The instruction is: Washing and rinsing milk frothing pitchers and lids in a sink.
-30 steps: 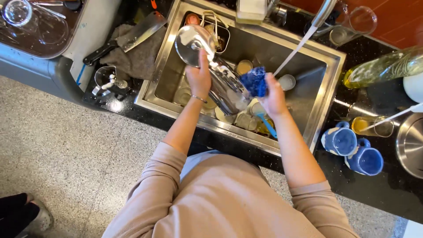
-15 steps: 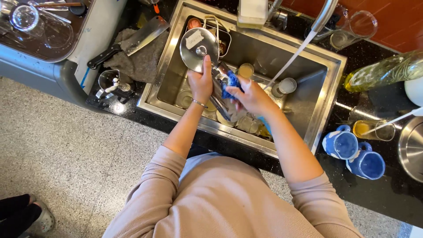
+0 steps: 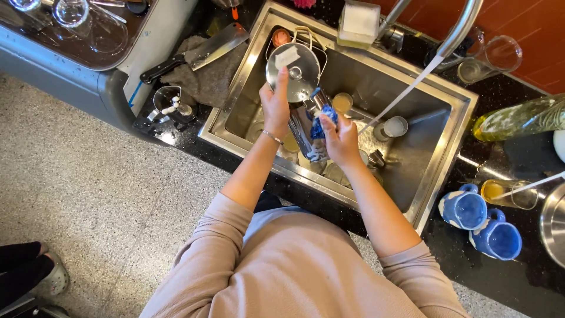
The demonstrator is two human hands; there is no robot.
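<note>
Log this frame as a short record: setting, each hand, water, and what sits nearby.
setting: steel sink in a dark counter, seen from above
left hand: holds a steel lid upright over the sink
right hand: presses a blue sponge to a metal piece below the lid
water: stream runs from the tap
right of sink: two blue mugs
left of sink: cleaver on a grey cloth

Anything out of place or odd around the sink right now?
The cleaver lies loose on a rag at the sink's left edge, blade exposed near the left hand. The tap runs with nothing under the stream.
</note>
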